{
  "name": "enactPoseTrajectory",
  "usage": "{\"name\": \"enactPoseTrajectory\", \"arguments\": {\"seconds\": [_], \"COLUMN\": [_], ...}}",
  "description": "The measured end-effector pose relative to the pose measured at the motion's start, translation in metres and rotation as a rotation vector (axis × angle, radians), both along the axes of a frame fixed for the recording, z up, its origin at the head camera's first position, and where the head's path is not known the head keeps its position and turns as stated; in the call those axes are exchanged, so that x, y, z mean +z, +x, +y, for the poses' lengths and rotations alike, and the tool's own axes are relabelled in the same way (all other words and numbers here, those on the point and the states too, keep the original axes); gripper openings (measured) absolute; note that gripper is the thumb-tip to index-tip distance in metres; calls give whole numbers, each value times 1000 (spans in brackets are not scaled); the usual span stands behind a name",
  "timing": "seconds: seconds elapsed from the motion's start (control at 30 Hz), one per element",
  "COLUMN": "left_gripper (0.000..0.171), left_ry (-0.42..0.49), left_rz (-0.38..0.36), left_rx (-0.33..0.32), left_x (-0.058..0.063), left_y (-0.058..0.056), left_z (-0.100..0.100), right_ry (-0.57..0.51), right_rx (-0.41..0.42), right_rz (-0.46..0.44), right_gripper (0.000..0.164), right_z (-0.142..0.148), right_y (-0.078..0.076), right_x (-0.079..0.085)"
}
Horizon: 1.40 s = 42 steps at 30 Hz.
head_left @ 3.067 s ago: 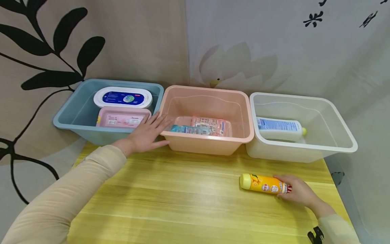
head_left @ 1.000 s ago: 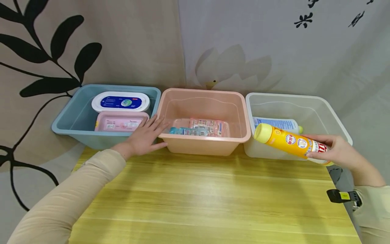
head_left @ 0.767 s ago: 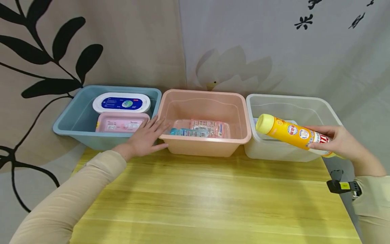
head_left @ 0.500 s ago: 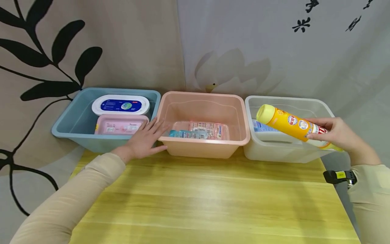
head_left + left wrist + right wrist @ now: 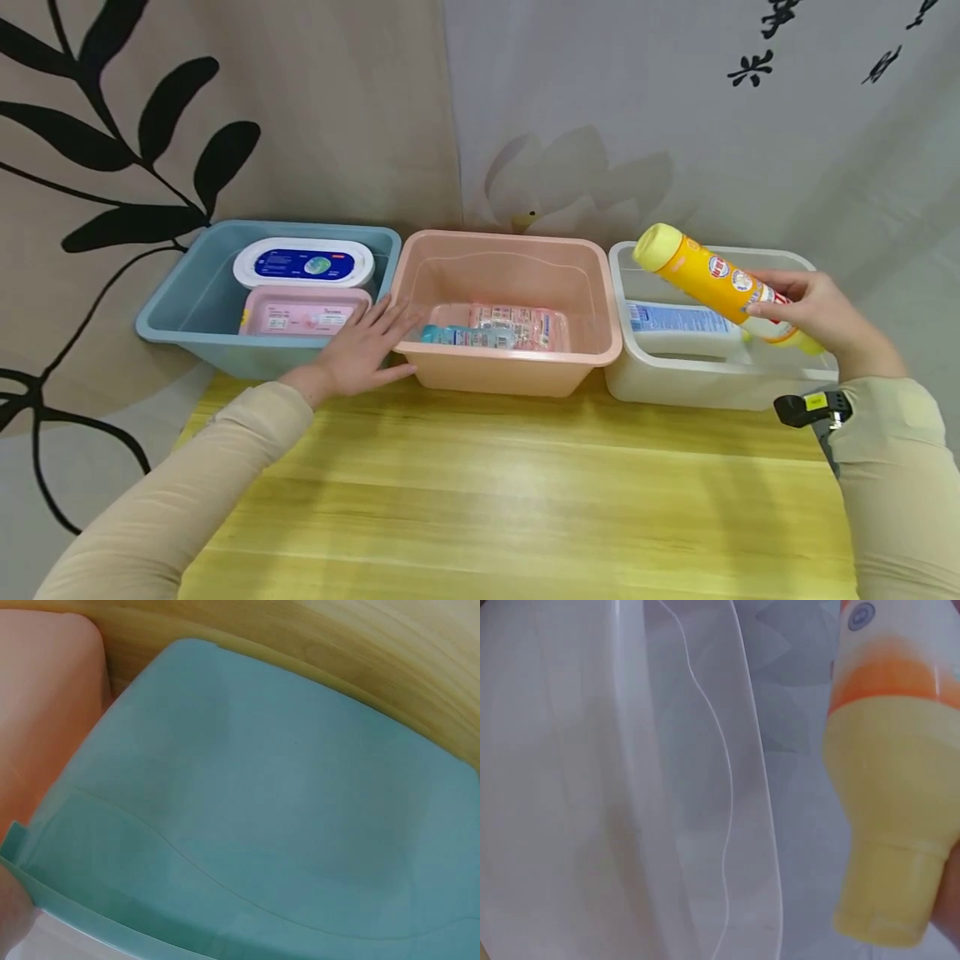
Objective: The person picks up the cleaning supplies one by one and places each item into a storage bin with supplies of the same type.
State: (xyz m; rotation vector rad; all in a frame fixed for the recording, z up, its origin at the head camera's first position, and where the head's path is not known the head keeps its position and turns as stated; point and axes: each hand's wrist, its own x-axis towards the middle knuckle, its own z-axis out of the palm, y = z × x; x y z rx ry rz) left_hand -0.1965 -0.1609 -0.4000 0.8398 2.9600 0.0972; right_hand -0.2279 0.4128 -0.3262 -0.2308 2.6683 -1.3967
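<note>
My right hand [image 5: 806,308] grips a yellow-and-orange bottle [image 5: 705,273] near its lower-right end, with the thumb in front. The bottle is tilted, its wide yellow end up to the left, above the translucent white bin [image 5: 720,385]. In the right wrist view its narrower pale yellow end [image 5: 892,885] hangs beside the bin. A white bottle with a blue label [image 5: 678,319] lies inside that bin. My left hand [image 5: 360,346] is spread with straight fingers across the neighbouring rims of the blue bin [image 5: 172,321] and the pink bin [image 5: 510,367]. It holds nothing.
Inside the blue bin are a white oval tub [image 5: 303,262] and a pink tub [image 5: 303,311]. A small blue-capped bottle [image 5: 465,337] and a clear, pink-printed package [image 5: 532,325] lie in the pink bin. The bins stand in a row along the back of the wooden table [image 5: 510,500].
My right hand has lifted the yellow bottle off the table and carried it up and back over the white bin, tilting it more. My left hand stays in place.
</note>
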Motion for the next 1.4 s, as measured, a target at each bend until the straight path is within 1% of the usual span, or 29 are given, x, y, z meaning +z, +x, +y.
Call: {"name": "enactPoseTrajectory", "arguments": {"seconds": [0.13, 0.33, 0.53, 0.67, 0.9, 1.0, 1.1, 1.17, 1.3, 1.4], "left_gripper": [80, 80, 79, 79, 79, 79, 78, 77, 77, 77], "left_ry": [0, -5, 7, 0, 0, -1, 3, 8, 4, 3], "left_rz": [4, -1, -7, 3, -6, -9, -2, 3, 7, 8], "left_rx": [-4, 1, 6, 2, 7, 12, 10, 11, 11, 13], "left_x": [1, 2, 4, 3, 3, 3, 2, 1, 2, 2], "left_y": [1, 2, 3, 3, 3, 4, 4, 5, 5, 5], "left_z": [0, 1, 2, 2, 2, 3, 3, 3, 3, 2], "right_ry": [-16, -8, 59, 80, 115, 120, 156, 194, 283, 352], "right_rx": [0, -9, -16, 5, 14, 24, 31, 32, 27, 37], "right_rz": [-32, -91, -128, -143, -182, -205, -214, -210, -200, -208], "right_gripper": [52, 46, 40, 40, 38, 33, 27, 36, 65, 71], "right_z": [3, 10, 16, 18, 24, 28, 31, 31, 29, 26], "right_y": [-9, -18, -24, -27, -33, -38, -41, -43, -45, -47], "right_x": [-5, -9, -9, -11, -20, -24, -29, -33, -37, -38]}}
